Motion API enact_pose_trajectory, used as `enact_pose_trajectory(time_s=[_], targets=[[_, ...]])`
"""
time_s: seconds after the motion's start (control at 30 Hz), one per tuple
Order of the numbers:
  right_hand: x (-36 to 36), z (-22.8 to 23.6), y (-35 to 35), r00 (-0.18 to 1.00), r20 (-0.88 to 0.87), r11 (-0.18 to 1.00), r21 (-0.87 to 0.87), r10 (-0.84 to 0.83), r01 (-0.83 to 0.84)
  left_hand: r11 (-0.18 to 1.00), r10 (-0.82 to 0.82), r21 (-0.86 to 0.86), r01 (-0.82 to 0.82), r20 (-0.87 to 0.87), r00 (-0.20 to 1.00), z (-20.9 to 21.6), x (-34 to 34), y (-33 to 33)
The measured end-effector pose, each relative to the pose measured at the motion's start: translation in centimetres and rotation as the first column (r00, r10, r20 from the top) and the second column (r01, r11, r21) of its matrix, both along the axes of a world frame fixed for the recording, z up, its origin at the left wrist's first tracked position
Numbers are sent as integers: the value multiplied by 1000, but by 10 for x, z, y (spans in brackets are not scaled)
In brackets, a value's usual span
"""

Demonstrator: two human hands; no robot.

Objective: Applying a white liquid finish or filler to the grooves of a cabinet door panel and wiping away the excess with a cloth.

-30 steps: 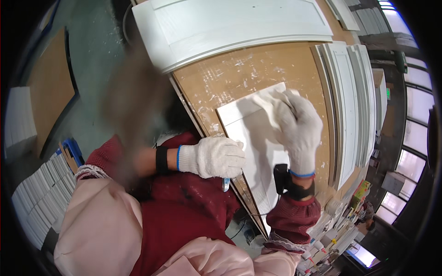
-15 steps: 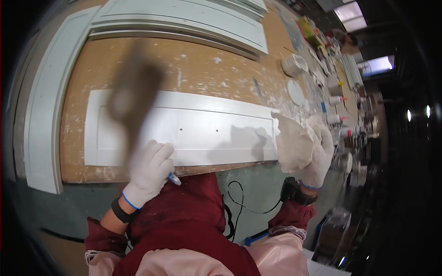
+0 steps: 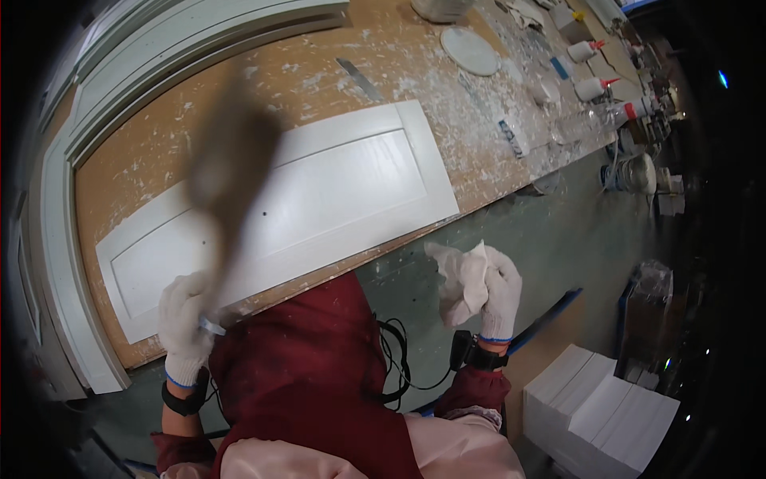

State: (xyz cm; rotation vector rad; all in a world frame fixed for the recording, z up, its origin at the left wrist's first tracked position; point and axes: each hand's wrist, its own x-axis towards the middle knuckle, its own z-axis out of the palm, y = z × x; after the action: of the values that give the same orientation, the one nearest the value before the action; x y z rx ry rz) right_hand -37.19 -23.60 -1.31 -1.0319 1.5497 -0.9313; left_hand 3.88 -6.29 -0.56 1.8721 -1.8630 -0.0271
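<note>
A white panel (image 3: 343, 172) with a recessed middle and two small dark holes lies along the table's near edge. My left hand (image 3: 183, 315), in a white knit glove, is closed at the panel's near left corner. From it sticks the end of a small blue-and-white object (image 3: 212, 326), whose kind I cannot make out. My gloved right hand (image 3: 503, 291) grips a crumpled white cloth (image 3: 461, 279) past the table edge, over the floor and apart from the panel. A blurred brown shape hides part of the panel.
More pale panels (image 3: 144, 60) lie along the table's back and left. A flat scraper blade (image 3: 359, 79), a round white lid (image 3: 471, 52) and a red-capped clear bottle (image 3: 590, 123) rest on the paint-spotted table (image 3: 319, 88). White boards (image 3: 598, 411) are stacked at lower right.
My right hand has drawn the cloth off the panel's right end to beyond the table edge. The view has turned toward the right. My left hand keeps the blue-and-white object.
</note>
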Motion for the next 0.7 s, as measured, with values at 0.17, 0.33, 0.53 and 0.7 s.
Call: enact_pose_trajectory(time_s=[0.17,0.33,0.53,0.7], targets=[[2,-7,-15,986,88,988,49,141,-146,993,88,81,-89,18,996,3,20,26],[3,-15,-20,960,26,961,-25,277,-277,935,275,212,-286,81,958,17,25,41],[46,9,-30,929,-153,899,-240,338,-367,924,157,333,-188,120,980,35,-13,-6],[78,35,-55,711,-591,702,-315,381,-638,965,-150,202,165,-86,985,17,-53,-64]])
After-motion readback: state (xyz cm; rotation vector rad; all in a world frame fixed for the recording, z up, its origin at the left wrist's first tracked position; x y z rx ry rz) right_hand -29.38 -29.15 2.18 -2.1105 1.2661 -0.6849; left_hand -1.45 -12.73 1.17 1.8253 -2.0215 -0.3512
